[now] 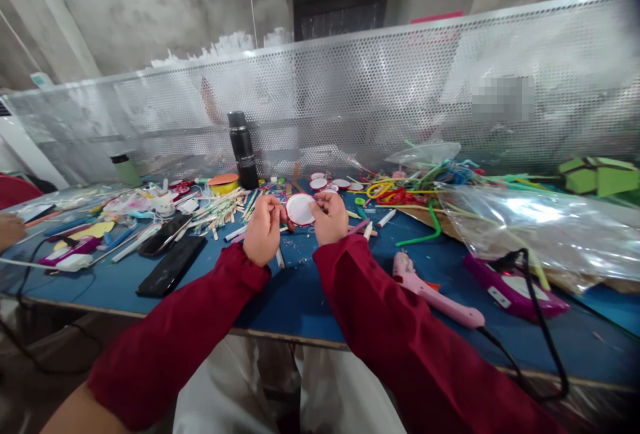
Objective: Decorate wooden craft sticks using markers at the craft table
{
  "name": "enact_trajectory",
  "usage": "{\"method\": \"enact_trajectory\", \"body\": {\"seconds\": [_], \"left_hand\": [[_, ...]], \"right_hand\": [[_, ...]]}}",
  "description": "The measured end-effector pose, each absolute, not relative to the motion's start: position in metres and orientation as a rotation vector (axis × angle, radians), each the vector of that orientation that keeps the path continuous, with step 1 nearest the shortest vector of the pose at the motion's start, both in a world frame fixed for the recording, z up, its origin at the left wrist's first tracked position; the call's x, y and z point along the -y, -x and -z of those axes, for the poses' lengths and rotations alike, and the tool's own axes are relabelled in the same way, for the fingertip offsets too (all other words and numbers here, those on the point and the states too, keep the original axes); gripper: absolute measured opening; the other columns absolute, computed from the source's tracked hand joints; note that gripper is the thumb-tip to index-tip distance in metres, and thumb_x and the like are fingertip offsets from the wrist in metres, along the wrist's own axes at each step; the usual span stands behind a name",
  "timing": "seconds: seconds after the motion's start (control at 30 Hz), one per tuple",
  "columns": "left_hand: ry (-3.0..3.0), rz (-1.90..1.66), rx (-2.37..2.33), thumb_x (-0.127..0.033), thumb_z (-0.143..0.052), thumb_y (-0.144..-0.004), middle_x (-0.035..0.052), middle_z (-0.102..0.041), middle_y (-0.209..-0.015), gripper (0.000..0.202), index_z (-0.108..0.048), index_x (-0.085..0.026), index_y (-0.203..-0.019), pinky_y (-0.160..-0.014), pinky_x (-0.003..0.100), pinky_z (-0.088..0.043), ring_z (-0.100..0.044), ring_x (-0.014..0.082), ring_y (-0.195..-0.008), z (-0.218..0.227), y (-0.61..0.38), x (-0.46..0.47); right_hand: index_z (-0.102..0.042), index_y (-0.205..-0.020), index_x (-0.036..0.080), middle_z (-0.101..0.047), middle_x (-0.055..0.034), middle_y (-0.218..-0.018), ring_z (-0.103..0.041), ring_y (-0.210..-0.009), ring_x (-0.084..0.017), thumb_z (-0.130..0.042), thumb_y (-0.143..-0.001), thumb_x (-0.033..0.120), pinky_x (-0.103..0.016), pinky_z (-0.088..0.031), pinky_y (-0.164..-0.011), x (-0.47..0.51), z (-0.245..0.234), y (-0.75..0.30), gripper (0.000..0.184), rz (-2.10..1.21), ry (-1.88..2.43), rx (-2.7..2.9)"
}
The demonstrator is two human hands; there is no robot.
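Note:
My right hand [332, 219] pinches a small round white disc with a red rim [300, 209] by its right edge, thumb on the white face. At the disc's left edge is my left hand [262, 231], its thumb and fingers pressed together. Whether those fingers grip the red rim or something small beside it is too fine to make out. The disc is held tilted toward me above the blue table [305, 301]. Several similar white discs with red rims [319, 183] lie behind it. Below my hands are scattered tiny bits and a marker.
A pink glue gun [435, 297] and a purple power strip [515, 287] with black cords lie at right, near a clear plastic bag [545, 227]. Craft sticks [225, 211], a black phone [171, 267] and a black bottle [243, 151] stand or lie left. Another person's hand [10, 231] shows far left.

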State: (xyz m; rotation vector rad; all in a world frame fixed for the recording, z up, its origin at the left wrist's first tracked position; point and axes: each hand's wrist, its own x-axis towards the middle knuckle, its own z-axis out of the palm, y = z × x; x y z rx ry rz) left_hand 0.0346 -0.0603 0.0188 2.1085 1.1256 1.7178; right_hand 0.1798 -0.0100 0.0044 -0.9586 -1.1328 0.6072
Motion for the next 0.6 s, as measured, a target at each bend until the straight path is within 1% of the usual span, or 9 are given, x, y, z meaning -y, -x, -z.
{"method": "enact_trajectory", "body": {"seconds": [0.1, 0.13, 0.23, 0.3, 0.47, 0.53, 0.6], "left_hand": [[-2.061, -1.741, -1.164, -0.035, -0.038, -0.099, 0.0008, -0.058, -0.080, 0.014, -0.041, -0.022, -0.101, -0.072, 0.032, -0.051, -0.061, 0.0144, -0.067, -0.016, -0.030, 0.052], [-2.057, -1.743, -1.185, -0.035, -0.039, -0.098, 0.0020, -0.060, -0.082, 0.015, -0.041, -0.021, -0.103, -0.073, 0.032, -0.051, -0.062, 0.0152, -0.070, -0.015, -0.028, 0.050], [-1.999, -1.712, -1.179, -0.038, -0.042, -0.097, 0.0080, -0.066, -0.099, 0.022, -0.043, -0.020, -0.110, -0.080, 0.034, -0.051, -0.065, 0.0178, -0.087, -0.015, -0.024, 0.047], [-1.877, -1.680, -1.080, -0.042, -0.042, -0.097, 0.0102, -0.067, -0.108, 0.026, -0.043, -0.020, -0.111, -0.081, 0.034, -0.052, -0.066, 0.0180, -0.092, -0.017, -0.024, 0.047], [-1.508, -1.657, -0.808, -0.051, -0.046, -0.094, 0.0096, -0.069, -0.114, 0.032, -0.039, -0.022, -0.106, -0.070, 0.031, -0.055, -0.068, 0.0132, -0.070, -0.024, -0.022, 0.046], [-1.446, -1.670, -0.749, -0.052, -0.049, -0.093, 0.0090, -0.069, -0.115, 0.034, -0.040, -0.022, -0.105, -0.072, 0.031, -0.056, -0.069, 0.0129, -0.068, -0.025, -0.021, 0.045], [-1.425, -1.686, -0.720, -0.053, -0.050, -0.092, 0.0085, -0.070, -0.115, 0.034, -0.041, -0.022, -0.104, -0.077, 0.033, -0.057, -0.071, 0.0138, -0.072, -0.026, -0.020, 0.045]], "right_hand": [[-0.055, -0.091, 0.019, -0.061, 0.0005, -0.074, -0.055, -0.062, -0.014, -0.057, -0.069, 0.029, -0.027, -0.041, -0.057, 0.014, -0.006, -0.180, 0.024, -0.579, 0.936, 1.186], [-0.056, -0.091, 0.019, -0.062, 0.0002, -0.074, -0.055, -0.062, -0.015, -0.057, -0.070, 0.028, -0.027, -0.041, -0.058, 0.016, -0.007, -0.180, 0.024, -0.559, 0.932, 1.213], [-0.056, -0.094, 0.019, -0.062, 0.0002, -0.074, -0.056, -0.062, -0.015, -0.056, -0.073, 0.028, -0.028, -0.042, -0.059, 0.022, -0.009, -0.182, 0.023, -0.493, 0.921, 1.352], [-0.055, -0.097, 0.020, -0.063, 0.0007, -0.074, -0.056, -0.061, -0.015, -0.056, -0.076, 0.028, -0.029, -0.042, -0.061, 0.025, -0.010, -0.183, 0.023, -0.461, 0.902, 1.466], [-0.050, -0.098, 0.022, -0.064, 0.0029, -0.072, -0.059, -0.063, -0.016, -0.056, -0.077, 0.025, -0.029, -0.043, -0.064, 0.028, -0.011, -0.184, 0.022, -0.467, 0.863, 1.689], [-0.049, -0.096, 0.023, -0.065, 0.0038, -0.071, -0.060, -0.064, -0.016, -0.056, -0.076, 0.023, -0.029, -0.043, -0.065, 0.030, -0.012, -0.183, 0.021, -0.475, 0.861, 1.742], [-0.049, -0.094, 0.023, -0.065, 0.0044, -0.070, -0.060, -0.065, -0.015, -0.057, -0.076, 0.022, -0.028, -0.043, -0.065, 0.031, -0.013, -0.183, 0.020, -0.463, 0.873, 1.756]]}}
